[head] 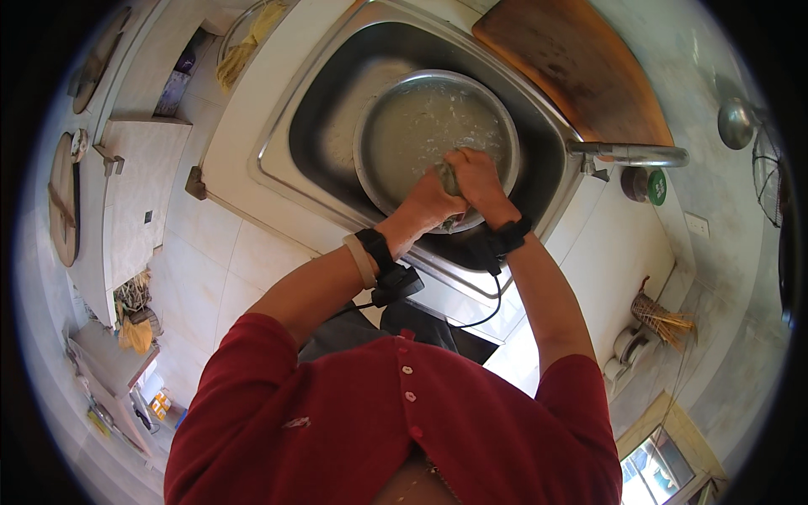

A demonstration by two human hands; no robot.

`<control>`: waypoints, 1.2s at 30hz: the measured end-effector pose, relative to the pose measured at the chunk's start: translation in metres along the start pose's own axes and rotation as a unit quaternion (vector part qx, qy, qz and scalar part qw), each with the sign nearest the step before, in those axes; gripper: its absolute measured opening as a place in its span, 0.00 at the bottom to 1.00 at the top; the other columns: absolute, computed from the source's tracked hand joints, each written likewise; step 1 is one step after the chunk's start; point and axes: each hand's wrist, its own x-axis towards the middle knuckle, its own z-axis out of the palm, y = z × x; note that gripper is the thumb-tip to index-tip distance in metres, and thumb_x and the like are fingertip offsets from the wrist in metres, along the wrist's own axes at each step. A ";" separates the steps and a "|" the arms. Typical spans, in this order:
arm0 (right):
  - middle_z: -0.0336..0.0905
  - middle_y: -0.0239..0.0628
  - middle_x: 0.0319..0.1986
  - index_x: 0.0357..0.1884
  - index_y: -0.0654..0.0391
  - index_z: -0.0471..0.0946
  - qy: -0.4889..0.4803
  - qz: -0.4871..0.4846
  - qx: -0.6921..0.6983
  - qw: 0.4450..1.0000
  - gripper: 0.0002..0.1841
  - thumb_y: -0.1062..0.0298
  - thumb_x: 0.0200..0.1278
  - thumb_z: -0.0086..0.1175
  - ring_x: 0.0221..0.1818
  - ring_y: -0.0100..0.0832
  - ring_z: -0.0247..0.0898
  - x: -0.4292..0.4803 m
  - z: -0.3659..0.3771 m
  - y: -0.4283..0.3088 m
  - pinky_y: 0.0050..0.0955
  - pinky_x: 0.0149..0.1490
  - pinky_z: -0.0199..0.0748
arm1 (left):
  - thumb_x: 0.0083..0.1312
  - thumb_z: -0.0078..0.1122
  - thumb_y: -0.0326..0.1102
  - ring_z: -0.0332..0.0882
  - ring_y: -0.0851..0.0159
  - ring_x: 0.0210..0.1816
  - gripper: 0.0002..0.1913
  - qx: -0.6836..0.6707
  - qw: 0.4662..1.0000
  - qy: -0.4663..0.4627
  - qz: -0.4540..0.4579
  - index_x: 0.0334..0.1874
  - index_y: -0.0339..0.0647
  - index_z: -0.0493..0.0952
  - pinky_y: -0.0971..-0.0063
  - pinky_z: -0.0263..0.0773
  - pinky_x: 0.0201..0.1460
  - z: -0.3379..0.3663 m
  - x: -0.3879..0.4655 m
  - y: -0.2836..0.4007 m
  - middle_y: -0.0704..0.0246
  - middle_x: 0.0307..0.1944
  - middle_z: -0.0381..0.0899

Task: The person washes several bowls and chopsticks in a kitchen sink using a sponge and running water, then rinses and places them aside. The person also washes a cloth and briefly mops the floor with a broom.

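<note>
Both hands are over the near part of a round metal basin [435, 74] of cloudy water, which sits in a stainless-steel sink [331, 113]. Between them they squeeze a wet greyish-green bundle [448, 179], possibly a cloth; its material is hard to tell. My left hand [432, 201] is closed around the nearer part, and an end of the bundle pokes out below it by the basin rim. My right hand [473, 175] grips the farther part, its fingers curled over it. Much of the bundle is hidden by the fingers. Small bubbles float on the water.
A metal faucet [631, 153] stands at the sink's right corner. Behind the sink leans a large wooden board [577, 69]. To the right are a green-lidded jar [656, 187], a straw brush [659, 315] and a hanging ladle [736, 123]. Cabled black wrist devices [396, 284] are on both arms.
</note>
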 end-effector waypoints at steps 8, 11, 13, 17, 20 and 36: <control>0.70 0.45 0.72 0.82 0.50 0.60 -0.066 -0.071 0.596 0.797 0.45 0.53 0.64 0.67 0.76 0.46 0.62 -0.059 -0.018 -0.023 0.44 0.75 0.66 | 0.68 0.66 0.34 0.78 0.65 0.29 0.12 -0.234 0.967 -0.089 -0.052 0.47 0.33 0.79 0.65 0.78 0.34 -0.011 -0.050 0.051 0.65 0.30 0.79; 0.69 0.48 0.72 0.82 0.54 0.59 -0.112 -0.100 0.526 0.837 0.50 0.53 0.59 0.71 0.78 0.45 0.60 -0.068 -0.022 -0.040 0.43 0.78 0.64 | 0.71 0.64 0.40 0.78 0.65 0.32 0.13 -0.285 0.929 -0.188 -0.143 0.47 0.36 0.80 0.64 0.78 0.37 -0.002 -0.058 0.056 0.66 0.30 0.79; 0.79 0.45 0.60 0.76 0.58 0.69 -0.122 -0.043 0.431 0.893 0.36 0.62 0.66 0.64 0.66 0.39 0.74 -0.062 -0.026 -0.052 0.37 0.69 0.73 | 0.69 0.68 0.37 0.78 0.66 0.32 0.11 -0.300 0.933 -0.153 -0.129 0.46 0.39 0.80 0.67 0.76 0.35 0.000 -0.057 0.050 0.68 0.30 0.80; 0.83 0.35 0.40 0.58 0.62 0.83 -0.075 0.000 0.291 0.954 0.16 0.71 0.71 0.56 0.44 0.27 0.78 -0.044 -0.015 -0.063 0.27 0.54 0.76 | 0.64 0.70 0.30 0.78 0.69 0.30 0.10 -0.218 0.966 -0.090 -0.106 0.44 0.39 0.78 0.71 0.72 0.31 -0.010 -0.055 0.035 0.69 0.30 0.79; 0.83 0.35 0.38 0.50 0.63 0.85 -0.046 -0.025 0.210 0.976 0.11 0.70 0.71 0.55 0.42 0.25 0.76 -0.033 -0.001 -0.058 0.25 0.52 0.74 | 0.57 0.69 0.24 0.78 0.69 0.27 0.15 -0.138 0.986 -0.043 -0.083 0.46 0.35 0.77 0.73 0.69 0.26 -0.015 -0.047 0.025 0.68 0.30 0.79; 0.87 0.47 0.36 0.40 0.67 0.85 0.167 0.010 0.049 0.985 0.11 0.70 0.66 0.57 0.40 0.42 0.81 0.004 0.049 -0.036 0.35 0.52 0.76 | 0.52 0.79 0.38 0.83 0.35 0.50 0.34 0.317 0.933 0.162 0.046 0.56 0.27 0.71 0.52 0.79 0.52 -0.030 -0.042 0.014 0.38 0.43 0.84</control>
